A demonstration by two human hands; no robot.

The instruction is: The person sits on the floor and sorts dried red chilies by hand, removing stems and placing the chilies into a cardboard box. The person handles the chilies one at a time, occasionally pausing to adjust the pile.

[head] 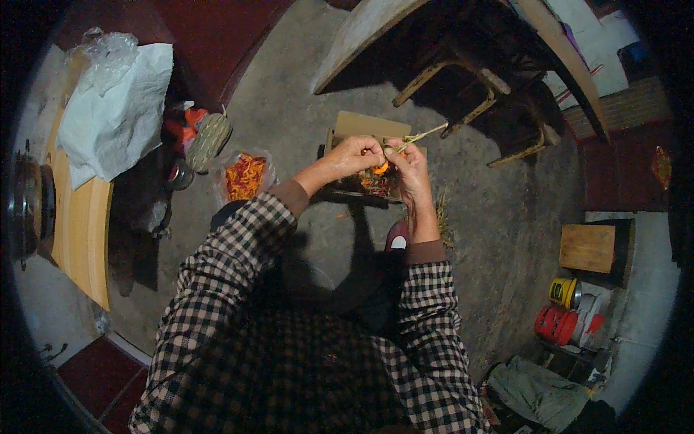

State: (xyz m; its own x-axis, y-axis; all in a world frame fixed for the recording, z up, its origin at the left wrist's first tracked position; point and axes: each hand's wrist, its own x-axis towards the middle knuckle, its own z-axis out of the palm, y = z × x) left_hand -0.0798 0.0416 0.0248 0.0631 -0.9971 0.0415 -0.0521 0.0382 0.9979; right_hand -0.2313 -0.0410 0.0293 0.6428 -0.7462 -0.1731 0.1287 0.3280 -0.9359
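Note:
My right hand (409,168) grips a dry plant stalk (428,132), whose pale bare end sticks out to the upper right. Finger and thumb of my left hand (355,156) are pinched together on the leafy end of that plant. Just below the fingertips shows a bright orange piece (381,169), perhaps a chilli pepper. Beneath both hands an open cardboard box (371,125) holds small red, green and brown plant bits (374,185). Left of the box, a clear plastic bag (218,184) is filled with orange and red slender pods (246,176), likely chillies.
A ridged green squash (209,142) and a dark jar (180,176) sit beyond the bag. A wooden bench (81,233) carries a white cloth sack (116,116). Wooden stools (425,84) stand under a table (358,40). Dry stalks (443,219) lie right of my right forearm.

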